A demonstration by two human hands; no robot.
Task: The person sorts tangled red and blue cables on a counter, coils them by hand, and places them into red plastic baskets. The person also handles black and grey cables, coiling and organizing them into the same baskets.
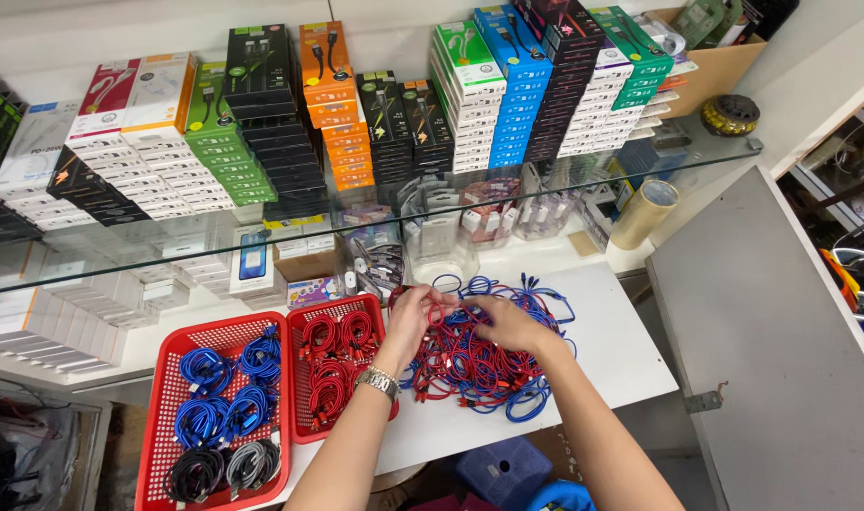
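1. At the near edge, below the white table (621, 350): a blue stool top (503, 468), partly hidden by the forearms.
2. To the left, on the table: a large red basket (158, 426) with coiled blue, black and grey cables; just beside it a smaller red basket (304, 431) with coiled red cables (333, 364).
3. At the middle: left hand (415, 317), with a wristwatch (380, 381), fingers pinched around a red cable; right hand (506, 322) flat on the heap, fingers bent into the wires, grip impossible to tell.
4. Under both hands: a loose tangled pile of red and blue cables (475, 364) on the table.
5. Beyond the pile: clear plastic tubs (441, 246), a tape roll (645, 213).
6. Farthest, above on a glass shelf (725, 151): stacked boxes (508, 90) in many colours.
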